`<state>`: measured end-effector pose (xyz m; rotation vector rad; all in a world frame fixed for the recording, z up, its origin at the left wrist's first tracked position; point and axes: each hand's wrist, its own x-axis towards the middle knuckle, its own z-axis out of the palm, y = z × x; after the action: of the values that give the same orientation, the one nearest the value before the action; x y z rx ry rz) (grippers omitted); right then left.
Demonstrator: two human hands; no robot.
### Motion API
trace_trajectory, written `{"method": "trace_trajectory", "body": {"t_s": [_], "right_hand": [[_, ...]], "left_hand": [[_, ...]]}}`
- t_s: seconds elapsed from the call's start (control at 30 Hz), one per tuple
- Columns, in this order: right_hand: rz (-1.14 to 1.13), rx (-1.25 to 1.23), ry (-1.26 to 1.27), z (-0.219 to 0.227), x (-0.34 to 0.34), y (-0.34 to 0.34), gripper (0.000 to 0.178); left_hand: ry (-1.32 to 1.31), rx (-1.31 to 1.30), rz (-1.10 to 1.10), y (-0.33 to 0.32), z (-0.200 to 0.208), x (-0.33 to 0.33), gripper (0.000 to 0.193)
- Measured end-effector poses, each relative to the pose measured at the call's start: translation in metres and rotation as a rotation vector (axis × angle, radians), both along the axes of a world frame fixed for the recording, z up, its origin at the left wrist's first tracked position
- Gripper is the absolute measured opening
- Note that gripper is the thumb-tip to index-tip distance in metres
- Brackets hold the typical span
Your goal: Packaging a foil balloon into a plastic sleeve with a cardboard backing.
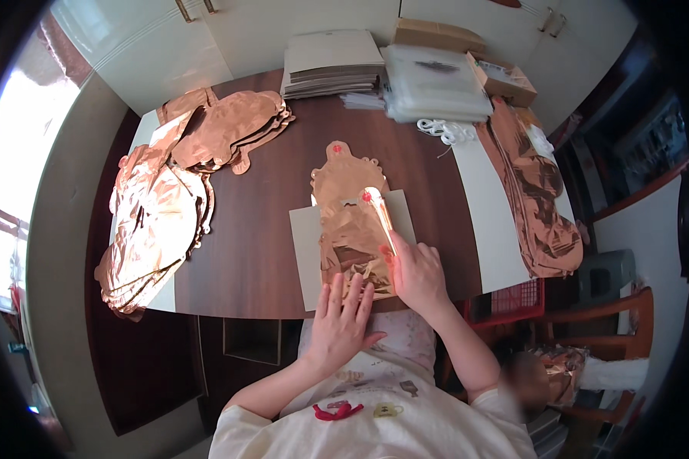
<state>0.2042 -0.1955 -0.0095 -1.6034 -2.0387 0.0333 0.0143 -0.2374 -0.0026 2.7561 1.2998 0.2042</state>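
A flat, uninflated rose-gold foil balloon (348, 180) lies on the table in front of me. Its lower part rests over a pale cardboard sheet (305, 241), and its rounded top with a red spot reaches past the sheet's far edge. My left hand (341, 321) is laid flat on the crumpled near end of the foil, fingers stretched out. On the right side, my right hand (419, 277) grips a narrow folded strip of the same balloon, which stands up shiny with another red spot at its tip. My right fingertips are partly hidden.
Several flat foil balloons (157, 214) are piled at the left, more foil (532, 199) at the right edge. Along the back stand stacked cardboard sheets (333, 65), clear plastic bags (432, 80), white cord (445, 131) and an open box (505, 79). A red basket (505, 302) sits below the table.
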Motion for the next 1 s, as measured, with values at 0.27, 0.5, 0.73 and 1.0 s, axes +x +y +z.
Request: {"method": "trace_trajectory", "body": {"t_s": [0.27, 0.5, 0.73, 1.0], "right_hand": [[0.045, -0.122, 0.218, 0.010, 0.004, -0.011, 0.051], [-0.024, -0.273, 0.687, 0.012, 0.041, 0.002, 0.043], [-0.032, -0.817, 1.088, 0.034, 0.041, 0.007, 0.054], [-0.098, -0.577, 0.440, 0.034, 0.026, -0.018, 0.067]], "left_hand": [[0.039, 0.021, -0.017, 0.002, 0.001, -0.007, 0.092], [0.040, -0.022, -0.031, 0.007, 0.000, -0.006, 0.096], [0.049, 0.038, -0.056, 0.006, -0.007, -0.007, 0.100], [0.085, 0.005, -0.027, 0.005, -0.001, -0.005, 0.107]]}}
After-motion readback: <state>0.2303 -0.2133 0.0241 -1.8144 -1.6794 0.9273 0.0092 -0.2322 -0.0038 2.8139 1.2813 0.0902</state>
